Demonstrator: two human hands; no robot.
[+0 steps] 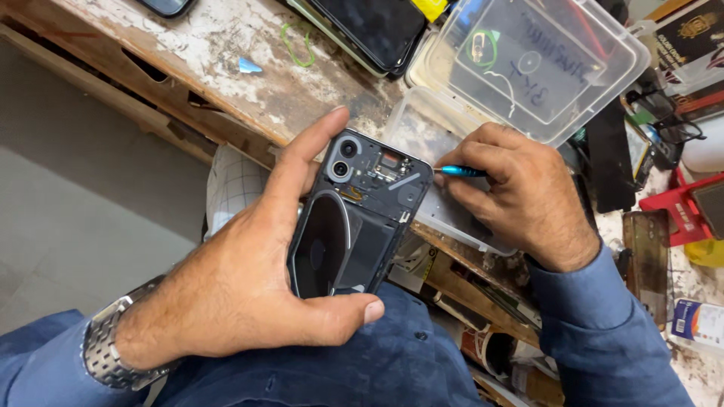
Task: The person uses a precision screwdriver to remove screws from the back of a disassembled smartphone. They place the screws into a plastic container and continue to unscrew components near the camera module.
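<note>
My left hand grips the open phone. Right of the phone, my right hand pinches a blue screwdriver, its tip touching the phone's edge.

light: we see even, soft daylight, bright | shadows: faint, under our left hand | glare: pale sheen on the clear plastic box lid and dark phone glass | focus: centre sharp, far clutter slightly soft | edges: mild wide-angle stretch
</note>
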